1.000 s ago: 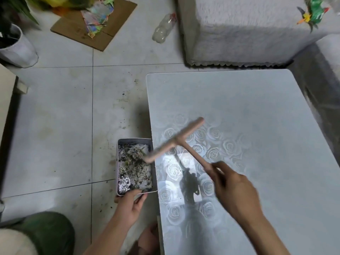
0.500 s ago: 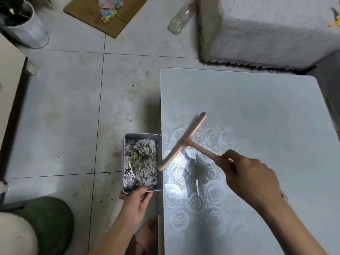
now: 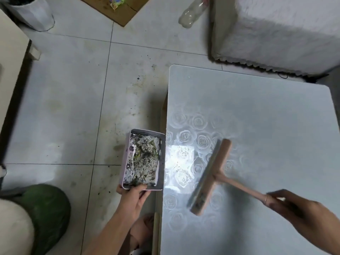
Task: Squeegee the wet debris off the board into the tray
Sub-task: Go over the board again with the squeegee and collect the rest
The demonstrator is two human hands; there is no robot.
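Observation:
A pale board (image 3: 257, 116) with a rose pattern fills the right half of the view. Small dark specks of wet debris (image 3: 179, 168) lie on it near its left edge, in a bright reflection. My right hand (image 3: 294, 210) grips the handle of a pink T-shaped squeegee (image 3: 211, 177), whose blade lies on the board to the right of the specks. My left hand (image 3: 134, 197) holds the near end of a rectangular tray (image 3: 125, 162) against the board's left edge. The tray holds dark wet debris.
Grey floor tiles (image 3: 64, 107) with scattered dirt lie left of the board. An empty plastic bottle (image 3: 193, 12), a cardboard sheet (image 3: 117, 8) and a white pot (image 3: 31, 13) lie at the back. A white furry block (image 3: 276, 28) stands beyond the board.
The squeegee has moved right, away from the board's left edge and the tray, and now lies further in on the board. The view has shifted. My left hand still holds the tray.

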